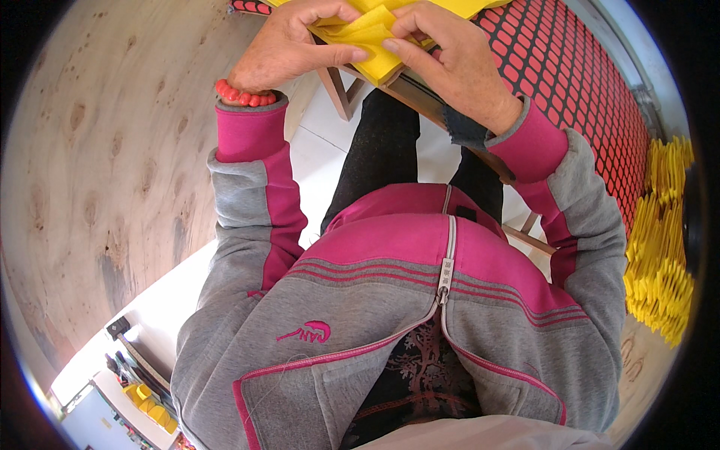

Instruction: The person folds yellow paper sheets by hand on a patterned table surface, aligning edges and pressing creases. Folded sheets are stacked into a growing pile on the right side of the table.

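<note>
Both hands meet at the top of the head view on a bright yellow piece of cloth with folded layers. My left hand, with a red bead bracelet at its wrist, pinches the cloth's left edge between thumb and fingers. From the other side, my right hand grips the right part of the fold with its thumb and bent forefinger. A corner of the cloth points down toward me between the two thumbs. More yellow cloth spreads behind the hands, partly cut off by the frame's upper edge.
A red surface with a black net pattern lies on the right. Beyond it a thick stack of yellow pieces stands at the far right. A pale wooden board fills the left. Wooden legs show under the work surface.
</note>
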A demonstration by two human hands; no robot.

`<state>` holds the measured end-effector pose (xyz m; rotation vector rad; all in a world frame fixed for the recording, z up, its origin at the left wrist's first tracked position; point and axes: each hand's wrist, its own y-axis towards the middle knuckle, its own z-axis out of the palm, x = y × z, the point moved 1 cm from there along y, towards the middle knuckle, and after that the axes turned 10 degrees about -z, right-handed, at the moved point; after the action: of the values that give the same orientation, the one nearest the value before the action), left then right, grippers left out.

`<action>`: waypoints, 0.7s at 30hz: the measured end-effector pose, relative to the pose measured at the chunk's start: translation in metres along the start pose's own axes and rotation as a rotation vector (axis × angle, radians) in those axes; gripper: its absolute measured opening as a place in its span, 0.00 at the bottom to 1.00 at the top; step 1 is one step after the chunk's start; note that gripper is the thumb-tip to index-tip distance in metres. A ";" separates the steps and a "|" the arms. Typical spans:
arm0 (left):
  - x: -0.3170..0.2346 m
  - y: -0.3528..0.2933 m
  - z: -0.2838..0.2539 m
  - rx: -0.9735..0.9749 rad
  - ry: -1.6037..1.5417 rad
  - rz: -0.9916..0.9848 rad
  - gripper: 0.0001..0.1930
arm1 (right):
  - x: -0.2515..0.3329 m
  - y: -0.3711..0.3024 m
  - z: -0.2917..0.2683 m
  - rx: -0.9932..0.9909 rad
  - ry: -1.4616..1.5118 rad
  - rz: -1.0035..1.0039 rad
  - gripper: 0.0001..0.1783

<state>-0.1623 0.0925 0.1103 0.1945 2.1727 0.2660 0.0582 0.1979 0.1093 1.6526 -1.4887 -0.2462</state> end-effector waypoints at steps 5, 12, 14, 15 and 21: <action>0.006 -0.004 0.009 -0.012 -0.290 -0.072 0.06 | 0.016 0.026 0.027 -0.425 -0.099 -0.135 0.05; 0.013 -0.002 0.017 -0.191 -0.306 -0.141 0.03 | 0.061 -0.081 0.020 0.164 -0.134 -0.219 0.08; 0.015 0.000 0.017 -0.270 -0.244 -0.141 0.03 | 0.049 -0.123 0.021 0.296 -0.112 -0.067 0.10; 0.015 0.001 0.018 -0.281 -0.263 -0.154 0.04 | 0.036 -0.141 0.018 0.305 -0.113 0.047 0.12; 0.014 0.009 0.024 -0.400 -0.404 -0.184 0.09 | -0.014 -0.222 -0.003 0.473 -0.606 0.329 0.14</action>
<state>-0.1502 0.1074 0.0876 -0.1663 1.6838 0.5020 0.2137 0.1899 -0.0495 1.7359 -2.3970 -0.2343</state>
